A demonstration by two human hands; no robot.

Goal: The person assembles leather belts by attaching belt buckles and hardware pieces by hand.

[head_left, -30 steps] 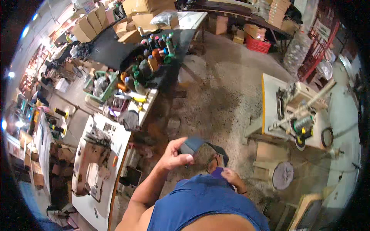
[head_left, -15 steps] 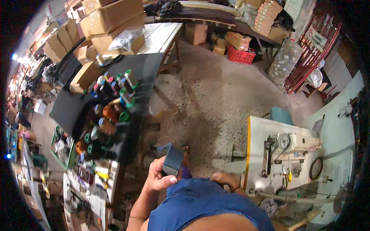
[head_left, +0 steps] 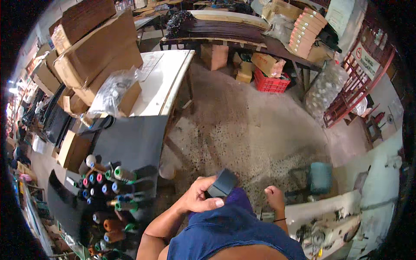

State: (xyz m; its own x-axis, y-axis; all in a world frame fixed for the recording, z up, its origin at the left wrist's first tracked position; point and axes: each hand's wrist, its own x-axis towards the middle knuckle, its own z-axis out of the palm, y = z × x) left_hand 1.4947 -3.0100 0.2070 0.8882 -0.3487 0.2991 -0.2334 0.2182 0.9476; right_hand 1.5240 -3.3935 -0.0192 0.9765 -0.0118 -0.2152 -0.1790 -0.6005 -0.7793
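Note:
My left hand [head_left: 200,196] is closed round a dark blue-grey folded strap [head_left: 223,183], its thumb along the near edge. The strap is held in front of my body, above the floor. My right hand [head_left: 274,198] hangs off to the right with its fingers curled in, and nothing shows in it. A dark band circles that wrist. Left of my left arm, several thread cones [head_left: 110,186] in white, green, brown and other colours stand and lie on a black-covered table [head_left: 130,136].
Cardboard boxes [head_left: 102,50] and a plastic bag [head_left: 113,92] sit on the white table [head_left: 161,82]. Ahead are a red crate [head_left: 271,81] and a long bench [head_left: 221,28]. A teal chair [head_left: 320,177] and a sewing machine [head_left: 329,234] stand at the right.
My view has moved forward: the thread cones and the sewing machine now sit lower. The strap stays in my left hand, shifted right. My right hand has swung out from my body.

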